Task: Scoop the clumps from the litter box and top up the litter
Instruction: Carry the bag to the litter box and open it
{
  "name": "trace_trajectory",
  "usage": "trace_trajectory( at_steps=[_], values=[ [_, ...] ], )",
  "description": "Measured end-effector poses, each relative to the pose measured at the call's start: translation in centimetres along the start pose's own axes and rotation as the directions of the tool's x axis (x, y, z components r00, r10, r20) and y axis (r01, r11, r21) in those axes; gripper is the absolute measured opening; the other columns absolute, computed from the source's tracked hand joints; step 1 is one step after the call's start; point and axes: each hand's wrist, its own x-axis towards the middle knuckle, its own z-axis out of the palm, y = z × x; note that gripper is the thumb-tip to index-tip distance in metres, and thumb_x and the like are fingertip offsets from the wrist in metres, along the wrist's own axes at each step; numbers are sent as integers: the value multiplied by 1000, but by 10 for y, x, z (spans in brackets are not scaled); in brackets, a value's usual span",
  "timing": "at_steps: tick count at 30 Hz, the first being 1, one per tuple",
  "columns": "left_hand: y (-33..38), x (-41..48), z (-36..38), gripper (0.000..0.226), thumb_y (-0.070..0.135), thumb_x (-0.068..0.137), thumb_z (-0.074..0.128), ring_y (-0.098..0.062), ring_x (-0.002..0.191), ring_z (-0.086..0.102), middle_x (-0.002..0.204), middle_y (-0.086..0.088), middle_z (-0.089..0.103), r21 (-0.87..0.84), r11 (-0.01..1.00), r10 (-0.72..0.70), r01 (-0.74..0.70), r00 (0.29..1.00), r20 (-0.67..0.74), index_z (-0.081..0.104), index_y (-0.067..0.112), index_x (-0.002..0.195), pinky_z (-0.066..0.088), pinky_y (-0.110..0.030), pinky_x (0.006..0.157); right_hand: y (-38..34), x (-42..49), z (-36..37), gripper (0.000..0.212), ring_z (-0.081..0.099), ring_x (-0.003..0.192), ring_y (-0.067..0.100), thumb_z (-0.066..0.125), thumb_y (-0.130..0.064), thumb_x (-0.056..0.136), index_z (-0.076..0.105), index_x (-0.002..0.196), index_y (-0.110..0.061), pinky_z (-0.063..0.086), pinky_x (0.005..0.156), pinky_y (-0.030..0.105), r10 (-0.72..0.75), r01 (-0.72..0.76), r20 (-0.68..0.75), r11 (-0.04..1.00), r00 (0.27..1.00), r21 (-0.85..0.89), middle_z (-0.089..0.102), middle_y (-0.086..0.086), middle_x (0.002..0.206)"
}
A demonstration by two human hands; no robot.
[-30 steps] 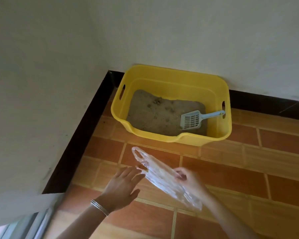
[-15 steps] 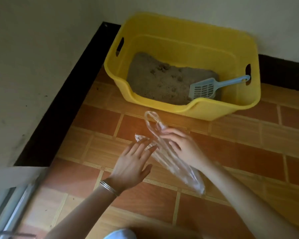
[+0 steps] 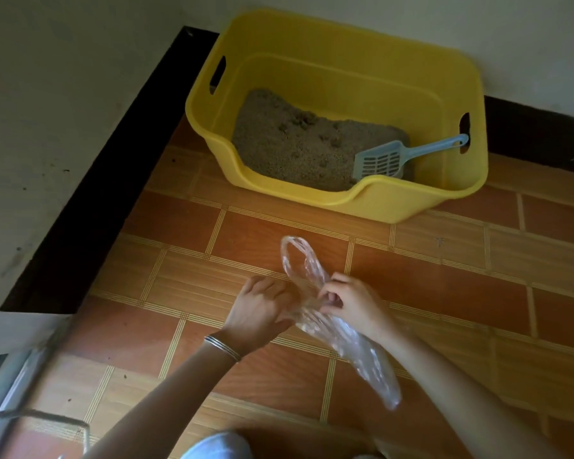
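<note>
Orange tiled floor [image 3: 444,283]; litter box [image 3: 345,77] seemingly touches wall [image 3: 411,11].

My left hand [image 3: 259,309] and right hand [image 3: 353,303] meet before me, fingers curled, both pinching the plastic bag [image 3: 358,349]; forearms angle inward.

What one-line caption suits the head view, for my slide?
Left hand and right hand grip a clear plastic bag; a blue scoop lies in the yellow litter box.
</note>
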Motion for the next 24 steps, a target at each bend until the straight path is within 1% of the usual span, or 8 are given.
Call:
trace_trajectory(
  at_steps=[2, 5, 11, 13, 16, 17, 22, 24],
  values=[
    [1, -2, -5, 19, 35, 69, 68, -12, 90, 61, 94, 15, 65, -50, 998, 37, -40, 997, -69, 66, 30, 87, 37, -27, 85, 4, -8, -4, 15, 52, 71, 5, 73, -24, 74, 65, 81, -14, 46, 70, 19, -32, 33, -65, 999, 997, 25, 51, -10, 84],
    [3, -3, -22, 10, 32, 76, 55, -13, 80, 58, 80, 14, 62, -116, 990, 63, -84, 983, -175, 64, 27, 76, 33, -24, 77, 5, -21, -14, 21, 50, 71, 9, 75, -33, 65, 61, 70, -19, 42, 63, 20, -142, 110, -217, 982, 966, -154, 55, -7, 78],
    [11, 0, -69, 11, 36, 84, 58, -7, 81, 56, 85, 12, 64, -366, 923, 3, -114, 957, -291, 61, 25, 86, 43, -26, 73, 22, -44, -45, 22, 47, 87, 13, 69, -40, 72, 65, 77, -19, 42, 74, 28, -265, 174, -332, 944, 905, -279, 58, -5, 92],
    [20, 0, -79, 17, 37, 84, 61, -5, 86, 61, 86, 12, 66, -552, 834, -128, -27, 962, -240, 63, 20, 88, 46, -23, 78, 20, -50, -54, 22, 46, 100, 17, 66, -41, 76, 65, 76, -19, 41, 84, 33, -340, 213, -364, 914, 867, -346, 60, -3, 101],
    [34, 5, -93, 19, 27, 87, 58, -7, 88, 65, 89, 5, 71, -857, 502, -293, 112, 955, -46, 59, 8, 91, 45, -17, 80, 7, -56, -65, 24, 45, 111, 20, 63, -42, 81, 67, 73, -19, 39, 89, 35, -466, 280, -383, 849, 798, -449, 63, -3, 110],
    [37, 7, -95, 20, 24, 88, 53, -11, 88, 66, 88, 0, 72, -882, 458, -302, 105, 952, -43, 58, 5, 91, 46, -18, 80, 1, -57, -68, 25, 45, 113, 19, 62, -41, 83, 68, 73, -19, 39, 90, 35, -497, 307, -381, 834, 780, -458, 63, -4, 111],
    [38, 10, -99, 19, 22, 92, 51, -21, 72, 62, 71, -4, 65, -870, 487, -256, 70, 964, -65, 55, 5, 85, 50, -35, 76, -13, -55, -69, 21, 58, 101, 12, 61, -28, 89, 66, 75, -13, 39, 102, 34, -626, 481, -330, 766, 706, -426, 69, -3, 89],
    [35, 8, -102, 26, 32, 83, 54, -17, 78, 64, 82, 1, 67, -869, 480, -227, 122, 974, 11, 56, 10, 98, 51, -30, 77, -13, -55, -68, 20, 61, 85, 10, 62, -25, 90, 65, 75, -12, 41, 101, 35, -648, 500, -334, 751, 685, -431, 68, -4, 80]
  ],
)
